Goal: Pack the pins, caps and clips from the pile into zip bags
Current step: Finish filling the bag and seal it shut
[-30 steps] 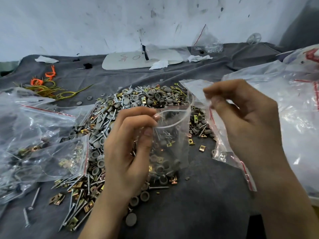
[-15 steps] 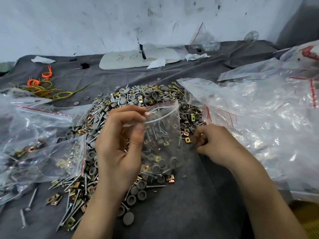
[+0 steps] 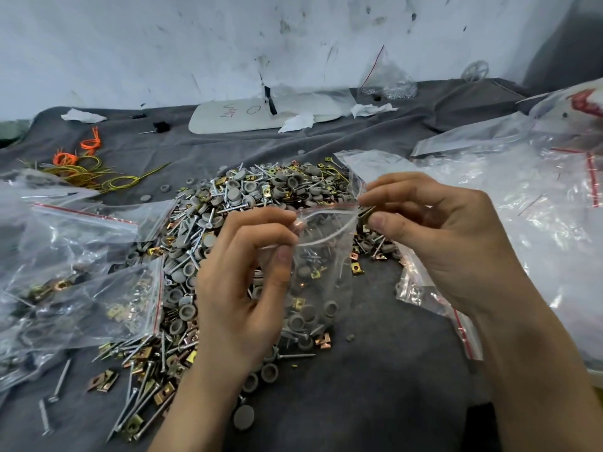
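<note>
A small clear zip bag [image 3: 319, 275] with a red strip along its mouth hangs open over the near edge of the pile [image 3: 248, 197] of grey caps, silver pins and brassy clips on the grey-covered tabletop [image 3: 375, 386]. The left hand [image 3: 241, 288] pinches the bag's left rim. The right hand [image 3: 440, 236] pinches a clip [image 3: 365, 216] at the mouth's right corner (pile parts show through the film). Filled bags [image 3: 81, 288] lie left.
</note>
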Available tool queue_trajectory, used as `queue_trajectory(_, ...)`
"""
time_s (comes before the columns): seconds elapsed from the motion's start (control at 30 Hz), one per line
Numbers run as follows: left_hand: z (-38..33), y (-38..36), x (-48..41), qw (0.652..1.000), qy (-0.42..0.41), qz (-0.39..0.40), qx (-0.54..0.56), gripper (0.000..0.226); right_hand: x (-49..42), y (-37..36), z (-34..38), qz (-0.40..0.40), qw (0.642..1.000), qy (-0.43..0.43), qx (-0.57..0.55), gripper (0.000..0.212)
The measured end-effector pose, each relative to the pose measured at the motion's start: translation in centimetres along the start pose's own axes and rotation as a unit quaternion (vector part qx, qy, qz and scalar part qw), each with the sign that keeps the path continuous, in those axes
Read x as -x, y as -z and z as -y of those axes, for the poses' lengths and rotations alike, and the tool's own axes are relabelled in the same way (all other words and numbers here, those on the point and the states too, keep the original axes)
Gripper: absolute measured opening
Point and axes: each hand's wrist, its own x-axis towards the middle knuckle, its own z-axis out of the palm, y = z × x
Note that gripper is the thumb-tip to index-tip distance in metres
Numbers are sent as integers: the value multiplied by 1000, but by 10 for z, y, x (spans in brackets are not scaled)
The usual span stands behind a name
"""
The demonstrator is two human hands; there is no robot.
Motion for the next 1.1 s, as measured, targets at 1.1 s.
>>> queue_trajectory(1.1,1,-4,3,999,-8,-19,27,10,-5,-14,-69,41,868,-238,434,11)
